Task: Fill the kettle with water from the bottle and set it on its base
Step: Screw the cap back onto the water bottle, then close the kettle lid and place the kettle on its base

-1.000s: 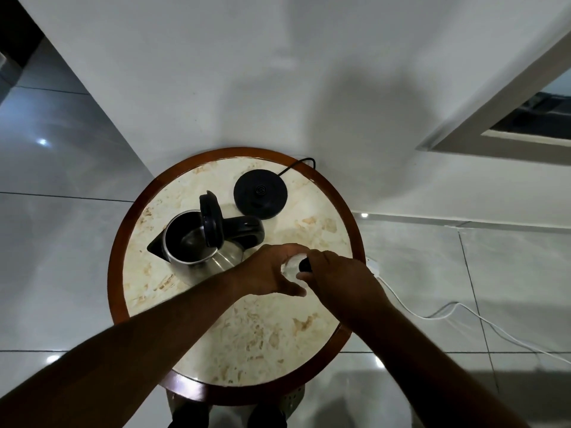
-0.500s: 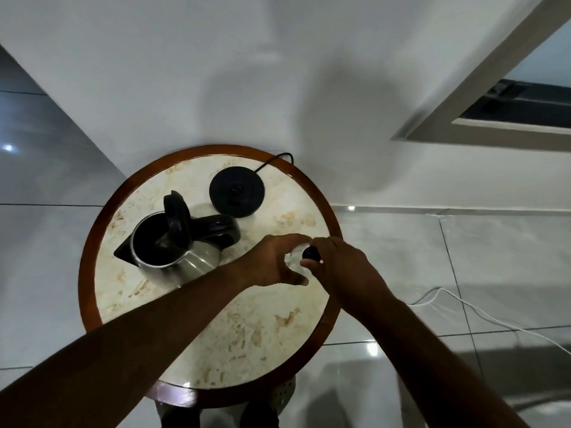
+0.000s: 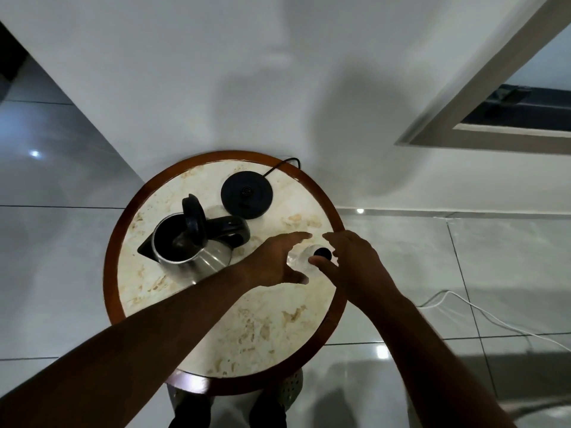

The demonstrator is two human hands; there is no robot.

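A steel kettle point(image 3: 197, 257) with a black handle stands on the left of the round table point(image 3: 234, 319), its lid point(image 3: 194, 220) hinged upright and open. Its black round base point(image 3: 246, 194) lies behind it near the wall, apart from the kettle. A clear bottle point(image 3: 297, 258) with a black cap point(image 3: 322, 253) stands upright at the table's right side. My left hand point(image 3: 275, 261) curls around the bottle's body from the left. My right hand point(image 3: 352, 261) comes from the right, with thumb and fingertips on the cap.
The table has a raised brown wooden rim point(image 3: 111, 273) and stands against a white wall point(image 3: 247, 72). The base's black cord point(image 3: 285, 163) runs off the back edge. A white cable point(image 3: 482, 313) lies on the glossy tiled floor to the right.
The fingers of my left hand have spread wider around the bottle, and more of the black cap shows under my right fingertips. Kettle and base have not moved on the table.
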